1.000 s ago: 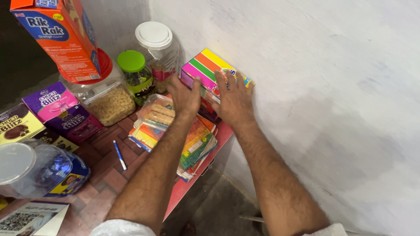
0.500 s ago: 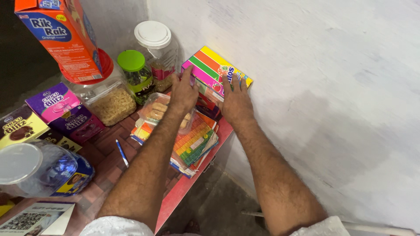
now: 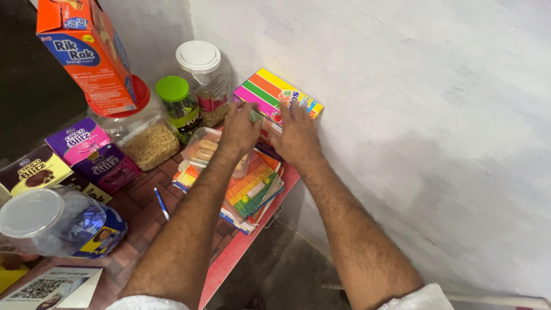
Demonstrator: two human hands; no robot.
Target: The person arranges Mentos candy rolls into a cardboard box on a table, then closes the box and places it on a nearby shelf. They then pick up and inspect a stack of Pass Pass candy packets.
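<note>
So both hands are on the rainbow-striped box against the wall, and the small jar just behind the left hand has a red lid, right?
Not quite. The small jar has a green lid, not red, as the head view shows. The rest holds: the left hand and the right hand are both on the rainbow-striped box against the wall.
</note>
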